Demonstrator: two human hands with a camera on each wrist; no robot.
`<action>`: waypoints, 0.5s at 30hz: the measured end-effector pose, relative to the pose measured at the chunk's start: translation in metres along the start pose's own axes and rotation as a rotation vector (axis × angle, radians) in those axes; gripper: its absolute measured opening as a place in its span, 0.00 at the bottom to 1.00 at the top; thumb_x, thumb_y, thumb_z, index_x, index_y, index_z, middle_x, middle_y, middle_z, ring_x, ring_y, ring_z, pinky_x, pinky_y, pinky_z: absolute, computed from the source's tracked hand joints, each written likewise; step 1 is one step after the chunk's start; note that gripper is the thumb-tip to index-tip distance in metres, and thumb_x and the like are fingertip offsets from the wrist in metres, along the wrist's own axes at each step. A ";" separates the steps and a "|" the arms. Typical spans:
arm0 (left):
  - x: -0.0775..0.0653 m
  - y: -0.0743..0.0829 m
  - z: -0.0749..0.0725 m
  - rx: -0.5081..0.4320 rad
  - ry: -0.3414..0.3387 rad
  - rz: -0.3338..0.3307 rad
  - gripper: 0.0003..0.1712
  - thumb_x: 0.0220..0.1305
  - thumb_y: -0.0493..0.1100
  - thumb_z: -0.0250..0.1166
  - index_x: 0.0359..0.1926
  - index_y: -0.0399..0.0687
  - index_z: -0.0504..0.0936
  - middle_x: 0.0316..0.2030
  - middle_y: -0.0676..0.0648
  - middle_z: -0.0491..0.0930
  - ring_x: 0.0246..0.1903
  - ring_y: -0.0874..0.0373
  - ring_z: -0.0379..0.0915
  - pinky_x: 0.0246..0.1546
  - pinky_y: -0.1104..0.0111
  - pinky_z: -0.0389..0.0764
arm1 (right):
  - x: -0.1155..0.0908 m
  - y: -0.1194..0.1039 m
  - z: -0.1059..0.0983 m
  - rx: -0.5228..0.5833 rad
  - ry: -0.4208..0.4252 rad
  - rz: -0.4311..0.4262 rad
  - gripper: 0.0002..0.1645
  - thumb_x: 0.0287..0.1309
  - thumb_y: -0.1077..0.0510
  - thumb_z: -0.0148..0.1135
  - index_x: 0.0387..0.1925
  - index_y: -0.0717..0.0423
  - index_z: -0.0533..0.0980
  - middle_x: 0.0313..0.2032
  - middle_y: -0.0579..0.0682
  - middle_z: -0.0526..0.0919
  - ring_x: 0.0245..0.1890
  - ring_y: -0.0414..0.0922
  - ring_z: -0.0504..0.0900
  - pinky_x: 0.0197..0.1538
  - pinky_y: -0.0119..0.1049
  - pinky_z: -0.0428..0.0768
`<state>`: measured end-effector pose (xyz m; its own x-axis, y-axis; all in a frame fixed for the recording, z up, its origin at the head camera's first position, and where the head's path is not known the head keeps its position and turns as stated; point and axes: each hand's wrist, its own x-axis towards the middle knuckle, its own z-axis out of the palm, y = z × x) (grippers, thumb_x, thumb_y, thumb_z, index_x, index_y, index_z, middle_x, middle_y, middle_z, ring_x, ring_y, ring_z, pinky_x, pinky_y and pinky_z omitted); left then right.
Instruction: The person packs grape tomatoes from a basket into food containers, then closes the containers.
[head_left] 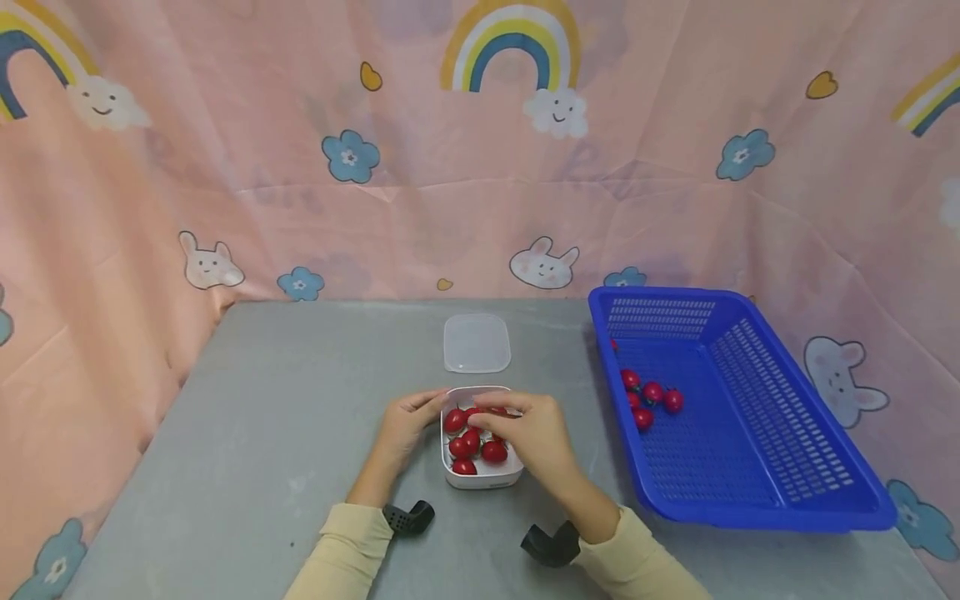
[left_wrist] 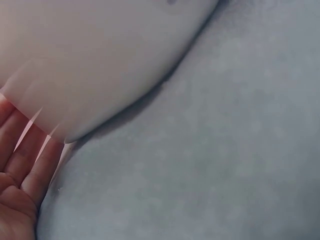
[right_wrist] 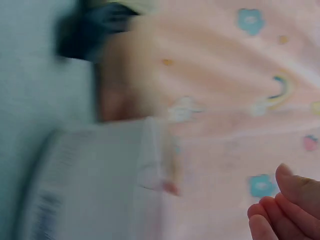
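Observation:
A small white container stands on the table with several red cherry tomatoes in it. My left hand rests along the container's left side, its fingertips at the far left corner. The left wrist view shows its fingers stretched out against the pale container wall. My right hand hovers over the container's right side, bent fingers and thumb pointing left and covering some tomatoes. In the right wrist view a gap separates its thumb from the fingers, with no tomato between them.
A clear lid lies flat just behind the container. To the right, a blue plastic basket holds several more cherry tomatoes by its left wall. Behind the grey table hangs a pink patterned curtain.

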<state>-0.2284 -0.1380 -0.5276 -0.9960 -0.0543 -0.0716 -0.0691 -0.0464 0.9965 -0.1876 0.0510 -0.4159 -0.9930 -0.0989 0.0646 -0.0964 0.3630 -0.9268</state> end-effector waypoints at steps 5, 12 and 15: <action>-0.001 0.001 0.002 0.002 0.002 0.001 0.16 0.65 0.40 0.66 0.49 0.32 0.85 0.49 0.38 0.86 0.40 0.69 0.82 0.46 0.74 0.81 | -0.003 -0.025 -0.037 0.045 0.012 -0.005 0.13 0.50 0.59 0.76 0.41 0.56 0.88 0.41 0.53 0.90 0.46 0.45 0.87 0.43 0.26 0.83; -0.001 0.000 0.001 0.010 -0.005 0.013 0.17 0.66 0.40 0.66 0.49 0.31 0.84 0.48 0.39 0.86 0.40 0.69 0.82 0.48 0.71 0.82 | 0.004 -0.039 -0.078 -0.073 0.068 -0.042 0.16 0.54 0.50 0.74 0.43 0.51 0.87 0.42 0.49 0.90 0.45 0.39 0.88 0.46 0.27 0.82; -0.001 0.000 0.000 0.005 -0.006 0.010 0.17 0.65 0.40 0.66 0.50 0.31 0.84 0.48 0.39 0.87 0.40 0.69 0.82 0.48 0.72 0.82 | 0.010 -0.042 -0.092 -0.105 0.090 -0.053 0.18 0.54 0.47 0.74 0.44 0.51 0.87 0.42 0.47 0.91 0.43 0.34 0.87 0.45 0.25 0.82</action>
<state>-0.2277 -0.1381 -0.5275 -0.9969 -0.0490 -0.0613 -0.0593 -0.0412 0.9974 -0.1996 0.1200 -0.3426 -0.9879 -0.0385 0.1502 -0.1512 0.4547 -0.8777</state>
